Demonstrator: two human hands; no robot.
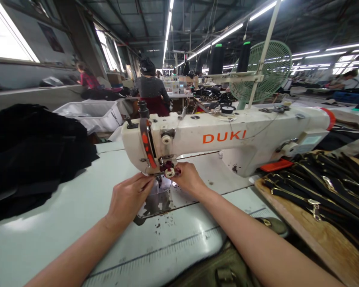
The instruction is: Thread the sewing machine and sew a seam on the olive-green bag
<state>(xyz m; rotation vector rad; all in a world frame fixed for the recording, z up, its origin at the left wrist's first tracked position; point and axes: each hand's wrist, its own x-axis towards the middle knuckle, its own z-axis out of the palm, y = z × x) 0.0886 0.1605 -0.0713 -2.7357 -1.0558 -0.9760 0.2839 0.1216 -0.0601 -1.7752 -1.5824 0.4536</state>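
A white sewing machine (182,133) lettered DUKI in orange stands across the table in front of me. My left hand (131,195) is at the left of the needle area, its thumb and fingers pinched together close to the presser foot (159,181). What lies between those fingertips is too small to make out. On the other side, my right hand (188,178) has its fingers curled beside the cream tension knob (169,172) low on the machine head. Its fingertips are partly hidden, and anything they hold cannot be told. A light shines on the needle plate (163,186).
Black fabric (32,155) is heaped at the left. A wooden board (320,235) at the right bears black zippers (323,183). Olive fabric (221,267) lies at the front edge. Behind stand a white bin (91,113), a fan (263,71), thread cones (217,59) and a seated person (151,87).
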